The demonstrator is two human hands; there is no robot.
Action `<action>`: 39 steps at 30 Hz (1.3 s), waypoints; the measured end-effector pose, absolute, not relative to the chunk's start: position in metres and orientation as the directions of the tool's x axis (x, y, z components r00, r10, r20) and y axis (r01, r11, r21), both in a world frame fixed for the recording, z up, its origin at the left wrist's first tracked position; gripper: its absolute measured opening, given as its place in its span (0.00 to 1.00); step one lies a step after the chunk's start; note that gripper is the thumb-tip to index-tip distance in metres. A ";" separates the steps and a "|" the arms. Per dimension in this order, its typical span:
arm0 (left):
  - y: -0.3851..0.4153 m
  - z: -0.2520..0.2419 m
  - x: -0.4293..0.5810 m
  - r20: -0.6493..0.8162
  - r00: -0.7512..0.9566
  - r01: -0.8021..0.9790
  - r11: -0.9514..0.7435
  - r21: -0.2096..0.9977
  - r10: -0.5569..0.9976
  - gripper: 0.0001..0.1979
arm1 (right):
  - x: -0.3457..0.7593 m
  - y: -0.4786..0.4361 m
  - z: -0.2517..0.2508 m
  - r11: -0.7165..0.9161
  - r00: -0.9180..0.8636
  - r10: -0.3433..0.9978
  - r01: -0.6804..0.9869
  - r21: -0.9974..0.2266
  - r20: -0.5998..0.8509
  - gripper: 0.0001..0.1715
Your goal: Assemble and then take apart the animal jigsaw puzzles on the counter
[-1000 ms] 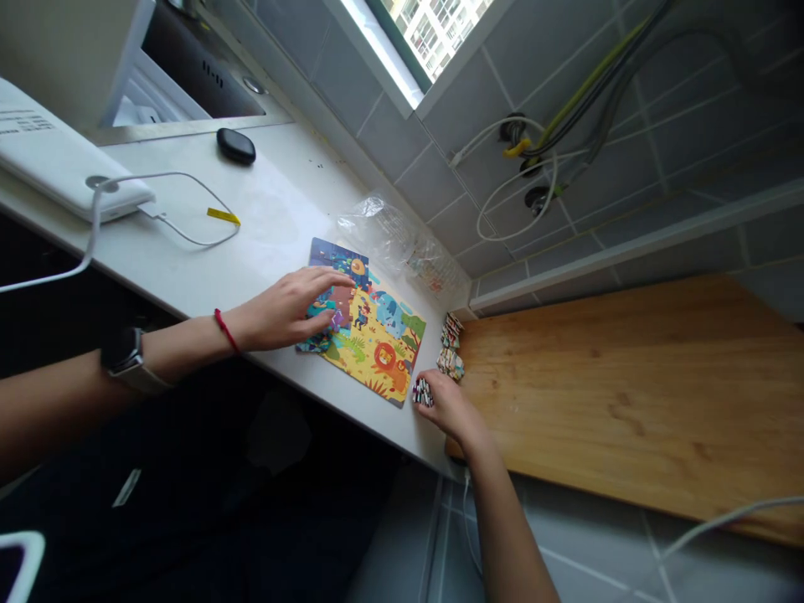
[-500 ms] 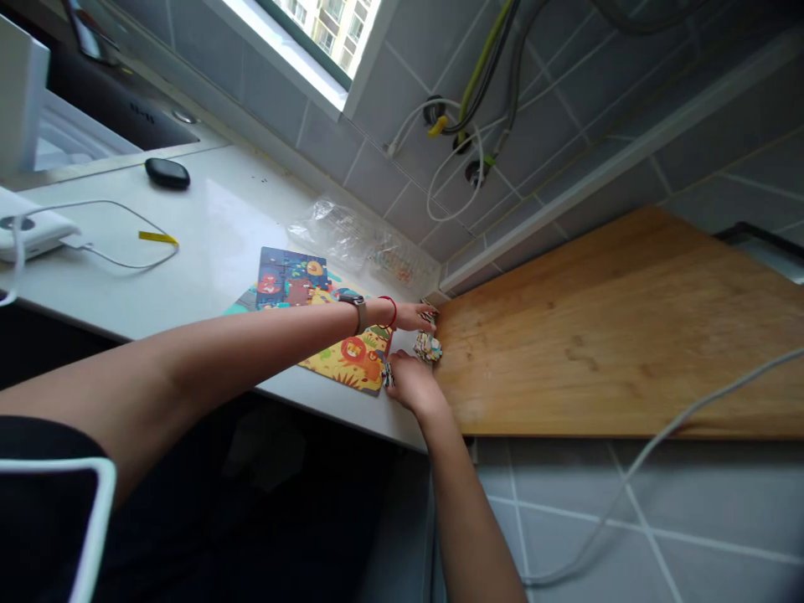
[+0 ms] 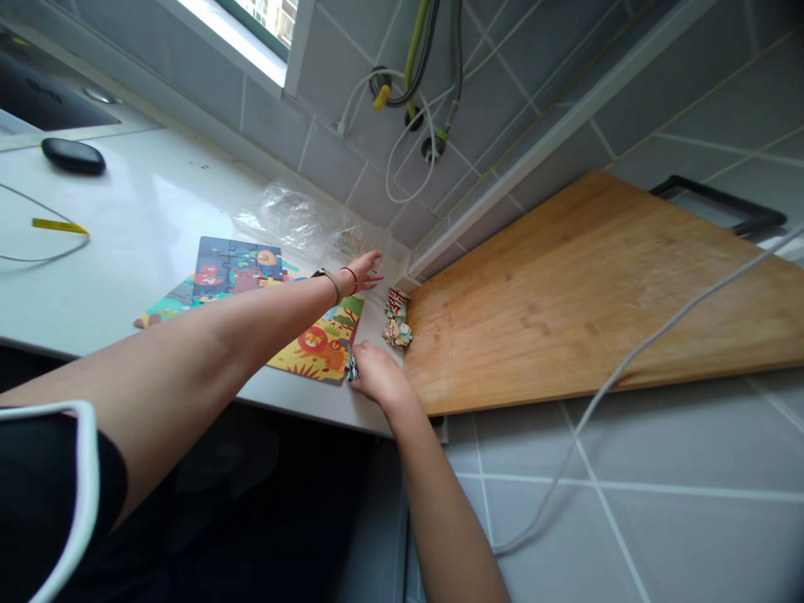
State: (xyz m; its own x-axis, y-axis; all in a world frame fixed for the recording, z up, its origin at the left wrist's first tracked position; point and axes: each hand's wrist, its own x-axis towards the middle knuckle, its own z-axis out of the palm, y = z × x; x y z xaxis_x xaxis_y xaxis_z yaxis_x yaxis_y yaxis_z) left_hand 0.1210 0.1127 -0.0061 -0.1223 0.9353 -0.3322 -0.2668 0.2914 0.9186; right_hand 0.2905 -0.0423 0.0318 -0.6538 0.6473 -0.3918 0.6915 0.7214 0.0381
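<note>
A colourful animal jigsaw puzzle point(image 3: 219, 272) lies on the white counter point(image 3: 138, 226). My left arm stretches across it, and my left hand point(image 3: 364, 272) is open with fingers extended, close to the clear plastic bag point(image 3: 295, 219) at the wall. My right hand point(image 3: 373, 375) rests at the puzzle's lower right corner, closed on a small stack of puzzle pieces point(image 3: 352, 367). Two more stacks of pieces point(image 3: 397, 318) stand just beyond it, at the edge of the wooden board point(image 3: 565, 293).
A black oval case point(image 3: 74, 156), a yellow tag point(image 3: 59, 226) and a white cable point(image 3: 38, 251) lie on the counter at the left. Hoses and cables point(image 3: 408, 84) hang from the tiled wall. Another white cable point(image 3: 628, 368) crosses the wooden board and tiled floor.
My left hand left the puzzle's upper part and reached right across it, then past the piece stacks toward the plastic bag. The view swung right. My right hand stayed at the puzzle's corner.
</note>
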 end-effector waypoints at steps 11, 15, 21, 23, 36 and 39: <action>-0.006 0.023 0.035 -0.248 -0.154 -0.077 0.239 0.968 0.956 0.24 | 0.287 -0.039 0.031 0.738 -0.679 0.615 0.674 -0.009 -0.400 0.22; -0.053 0.015 0.015 -0.209 -0.194 0.075 0.227 0.971 0.959 0.44 | 0.283 -0.030 0.034 0.779 -0.722 0.548 0.624 -0.054 -0.422 0.27; -0.069 -0.004 0.021 -0.081 -0.217 0.344 0.154 0.926 0.973 0.46 | 0.282 -0.019 0.060 0.799 -0.755 0.492 0.589 -0.119 -0.433 0.25; -0.069 -0.007 0.028 -0.057 -0.229 0.388 0.145 0.910 0.972 0.39 | 0.274 -0.012 0.070 0.763 -0.773 0.508 0.609 -0.217 -0.381 0.26; -0.098 -0.002 0.042 -0.037 -0.011 0.458 0.038 0.888 0.999 0.29 | 0.189 0.012 0.033 0.459 -0.577 0.799 0.765 -0.451 -0.166 0.22; -0.100 0.005 0.047 -0.011 0.007 0.450 0.007 0.893 1.000 0.27 | 0.188 0.013 0.029 0.426 -0.487 0.872 0.800 -0.422 -0.042 0.28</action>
State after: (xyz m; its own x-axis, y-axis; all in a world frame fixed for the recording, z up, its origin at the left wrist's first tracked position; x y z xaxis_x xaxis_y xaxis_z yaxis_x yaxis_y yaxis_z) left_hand 0.0471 -0.1005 0.0051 0.0070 0.9999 -0.0113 0.4497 0.0069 0.8932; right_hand 0.1876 0.0129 0.0290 -0.4868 0.8725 -0.0423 0.8002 0.4260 -0.4221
